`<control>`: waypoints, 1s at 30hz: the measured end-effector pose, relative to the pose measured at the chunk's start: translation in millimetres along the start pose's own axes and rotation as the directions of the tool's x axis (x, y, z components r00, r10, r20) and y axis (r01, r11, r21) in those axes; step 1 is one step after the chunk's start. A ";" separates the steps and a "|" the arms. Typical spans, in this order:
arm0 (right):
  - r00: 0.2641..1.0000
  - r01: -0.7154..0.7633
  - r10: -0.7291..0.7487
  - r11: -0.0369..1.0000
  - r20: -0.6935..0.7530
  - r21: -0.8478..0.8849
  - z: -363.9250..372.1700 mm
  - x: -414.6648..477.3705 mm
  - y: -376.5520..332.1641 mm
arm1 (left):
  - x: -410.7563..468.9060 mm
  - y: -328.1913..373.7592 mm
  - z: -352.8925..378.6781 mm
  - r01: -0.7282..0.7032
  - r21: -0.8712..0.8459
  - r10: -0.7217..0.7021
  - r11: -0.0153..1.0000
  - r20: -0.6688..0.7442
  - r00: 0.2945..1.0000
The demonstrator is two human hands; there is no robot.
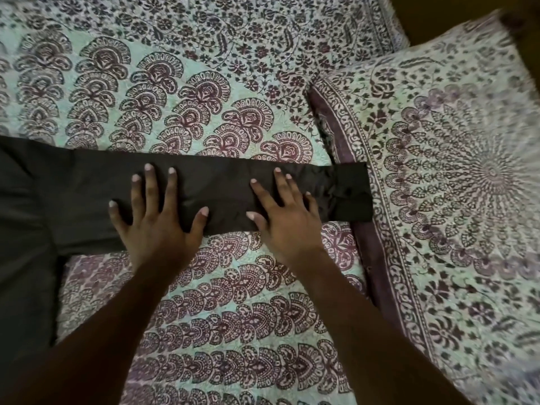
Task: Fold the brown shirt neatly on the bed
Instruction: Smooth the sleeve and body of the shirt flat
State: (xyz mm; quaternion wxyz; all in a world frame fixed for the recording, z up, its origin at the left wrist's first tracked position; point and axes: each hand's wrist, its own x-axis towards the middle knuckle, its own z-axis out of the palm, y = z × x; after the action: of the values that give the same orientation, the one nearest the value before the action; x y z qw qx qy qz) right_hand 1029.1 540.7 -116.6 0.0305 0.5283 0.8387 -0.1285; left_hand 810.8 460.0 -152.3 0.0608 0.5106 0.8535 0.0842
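No legible text, labels, brand marks, numbers or signs anywhere in view (printed floral and paisley motifs only, no lettering).
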 end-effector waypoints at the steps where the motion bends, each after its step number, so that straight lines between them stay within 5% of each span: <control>1: 0.999 -0.037 0.037 0.999 -0.010 -0.011 -1.7 -3.8 13.0 | 0.0 -0.6 -1.3 -0.003 -0.008 0.003 1.000 0.006 1.000; 7: 0.958 -0.286 0.286 0.958 0.006 -0.009 -16.5 -4.7 9.0 | 9.5 -4.7 -12.9 0.001 -0.093 0.012 0.996 0.141 0.990; 9: 0.992 -0.124 0.124 0.992 -0.006 0.028 -16.9 1.2 -27.0 | 16.7 -15.7 -28.0 0.057 -0.319 0.003 0.946 0.184 0.983; 11: 0.997 0.061 -0.063 0.996 0.040 0.060 -7.0 0.5 -51.1 | 17.3 -39.7 -46.8 0.016 -0.430 0.017 0.902 0.072 0.997; 14: 0.998 -0.031 0.030 0.999 0.062 0.029 14.6 -5.5 -60.0 | 2.9 -103.6 -66.3 -0.038 -0.164 0.017 0.986 -0.129 0.992; 17: 0.947 -0.322 0.322 0.945 0.023 0.053 17.4 -4.1 -64.2 | -12.0 -170.4 -73.8 0.076 -0.026 -0.079 0.997 -0.166 0.983; 19: 0.926 -0.375 0.376 0.926 -0.013 0.048 11.2 4.8 -83.9 | -18.6 -209.9 -74.2 0.121 0.046 -0.113 0.992 -0.144 0.983; 25: 0.993 0.112 -0.111 0.993 -0.026 0.022 21.4 34.7 -205.7 | -39.1 -256.6 -58.0 0.161 0.017 -0.158 0.987 -0.093 0.983; 30: 0.957 0.291 -0.289 0.955 -0.037 0.063 57.6 67.6 -319.4 | -34.8 -261.0 -53.6 0.188 0.024 -0.185 0.982 -0.090 0.979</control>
State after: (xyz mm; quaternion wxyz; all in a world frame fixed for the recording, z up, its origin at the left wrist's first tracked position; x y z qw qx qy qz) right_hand 708.9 455.3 -126.2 -0.0182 0.4019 0.9027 -0.1525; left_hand 592.1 303.7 -153.0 0.0228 0.4252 0.9007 0.0866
